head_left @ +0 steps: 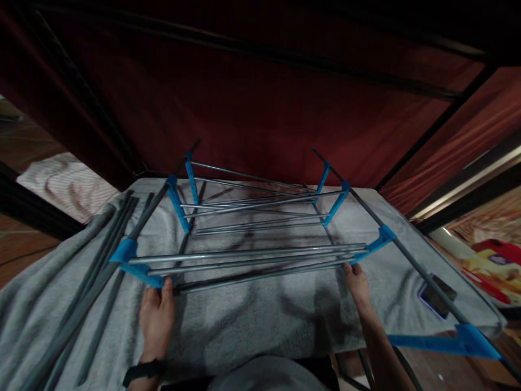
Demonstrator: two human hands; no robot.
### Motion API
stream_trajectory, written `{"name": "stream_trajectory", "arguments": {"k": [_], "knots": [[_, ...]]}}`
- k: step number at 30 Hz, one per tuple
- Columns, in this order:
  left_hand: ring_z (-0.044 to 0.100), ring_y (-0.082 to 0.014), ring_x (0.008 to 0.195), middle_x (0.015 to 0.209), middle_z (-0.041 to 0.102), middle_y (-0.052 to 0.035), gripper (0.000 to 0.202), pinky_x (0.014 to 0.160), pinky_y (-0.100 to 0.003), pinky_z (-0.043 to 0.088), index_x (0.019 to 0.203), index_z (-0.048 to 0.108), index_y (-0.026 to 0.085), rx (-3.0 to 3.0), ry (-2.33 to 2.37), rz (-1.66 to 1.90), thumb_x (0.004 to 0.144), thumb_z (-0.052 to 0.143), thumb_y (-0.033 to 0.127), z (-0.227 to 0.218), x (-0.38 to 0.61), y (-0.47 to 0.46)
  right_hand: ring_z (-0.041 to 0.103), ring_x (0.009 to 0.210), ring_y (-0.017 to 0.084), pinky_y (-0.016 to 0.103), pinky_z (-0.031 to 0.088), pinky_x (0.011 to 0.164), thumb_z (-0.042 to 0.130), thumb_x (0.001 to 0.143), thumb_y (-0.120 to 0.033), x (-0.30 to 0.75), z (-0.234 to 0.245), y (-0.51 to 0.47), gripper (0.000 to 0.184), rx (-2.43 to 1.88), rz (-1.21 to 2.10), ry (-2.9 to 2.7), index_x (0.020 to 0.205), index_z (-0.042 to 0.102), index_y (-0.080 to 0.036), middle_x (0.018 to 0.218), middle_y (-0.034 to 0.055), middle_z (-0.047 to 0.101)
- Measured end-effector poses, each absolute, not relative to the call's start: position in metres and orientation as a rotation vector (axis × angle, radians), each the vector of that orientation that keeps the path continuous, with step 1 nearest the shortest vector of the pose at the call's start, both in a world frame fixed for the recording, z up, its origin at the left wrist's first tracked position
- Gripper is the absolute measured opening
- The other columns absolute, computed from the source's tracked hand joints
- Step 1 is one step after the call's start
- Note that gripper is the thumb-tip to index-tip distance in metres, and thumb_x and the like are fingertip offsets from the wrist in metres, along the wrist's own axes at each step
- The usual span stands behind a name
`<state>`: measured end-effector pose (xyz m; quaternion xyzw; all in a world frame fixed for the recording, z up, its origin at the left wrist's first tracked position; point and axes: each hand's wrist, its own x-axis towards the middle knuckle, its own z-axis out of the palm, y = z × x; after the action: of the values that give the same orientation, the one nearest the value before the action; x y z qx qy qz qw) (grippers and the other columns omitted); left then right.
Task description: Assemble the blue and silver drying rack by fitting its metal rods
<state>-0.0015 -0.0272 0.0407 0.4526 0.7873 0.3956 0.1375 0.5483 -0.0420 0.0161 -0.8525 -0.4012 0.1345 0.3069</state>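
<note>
A metal rack frame with blue plastic brackets lies across a grey blanket (260, 315). My left hand (157, 315), a dark band on its wrist, grips the lower end of the near left blue bracket (140, 270). The fingers of my right hand (357, 285) are closed at the lower end of the near right blue bracket (376, 244). Several grey metal tubes (244, 253) span between these two brackets. Farther back, more crossbars (260, 205) run at uneven angles between other blue brackets (337, 203). My fingers partly hide the bracket ends.
Several loose grey tubes (95, 277) lie along the blanket's left side. A phone (437, 296) rests at the right, beneath a long side tube (411, 260). Another blue bracket (443, 342) juts out at the lower right. Dark red fabric (260, 108) hangs behind the rack.
</note>
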Motion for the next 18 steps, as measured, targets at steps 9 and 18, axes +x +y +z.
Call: {"name": "stream_trajectory", "arguments": {"k": [9, 18], "knots": [[0.063, -0.0369, 0.103, 0.096, 0.068, -0.0117, 0.045, 0.087, -0.046, 0.049, 0.106, 0.063, 0.019, 1.133, 2.329, 1.173, 0.091, 0.043, 0.056, 0.038, -0.010, -0.024, 0.068, 0.103, 0.033, 0.042, 0.048, 0.086, 0.031, 0.097, -0.047, 0.530, 0.016, -0.046, 0.050, -2.426, 0.312, -1.141, 0.109, 0.066, -0.012, 0.102, 0.0236, 0.072], [0.064, -0.0350, 0.114, 0.116, 0.072, -0.0160, 0.050, 0.100, -0.045, 0.047, 0.115, 0.067, 0.015, 1.123, 2.183, 1.337, 0.091, 0.048, 0.055, 0.033, -0.012, -0.026, 0.068, 0.083, 0.036, 0.046, 0.048, 0.072, 0.031, 0.092, -0.057, 0.543, 0.008, -0.060, 0.047, -2.430, 0.246, -1.202, 0.090, 0.064, -0.024, 0.085, 0.0180, 0.070]]}}
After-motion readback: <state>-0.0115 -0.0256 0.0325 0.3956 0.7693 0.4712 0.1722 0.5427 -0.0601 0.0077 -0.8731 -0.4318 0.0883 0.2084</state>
